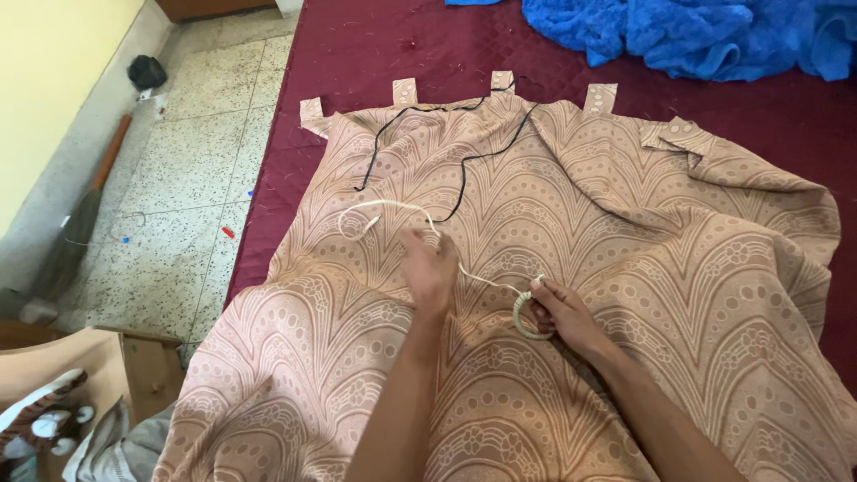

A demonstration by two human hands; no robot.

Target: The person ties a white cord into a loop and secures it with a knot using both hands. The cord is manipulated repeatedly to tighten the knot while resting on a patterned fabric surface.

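Two bare hands work over a wide spread of cloth. Far left, a broom (85, 219) with a reddish handle and grey bristles lies on the speckled terrazzo floor (178, 223), and a pale wooden box (134, 366) sits at the lower corner. Next comes the peach curtain (678, 268), soft and rumpled, printed with scalloped arches and dotted rings, its short tabs along the top edge, laid over a quilted maroon bedcover (375, 45). A thin black cable (464, 170) snakes across its upper part. A white cord (393, 207) loops below it; the left hand (428, 268) pinches this cord with fingers curled shut. Just beside, the right hand (562, 312) grips the cord's coiled end (527, 317), fingers closed round the small ring-shaped bundle. Top right lies crumpled blue towelling (696, 31).
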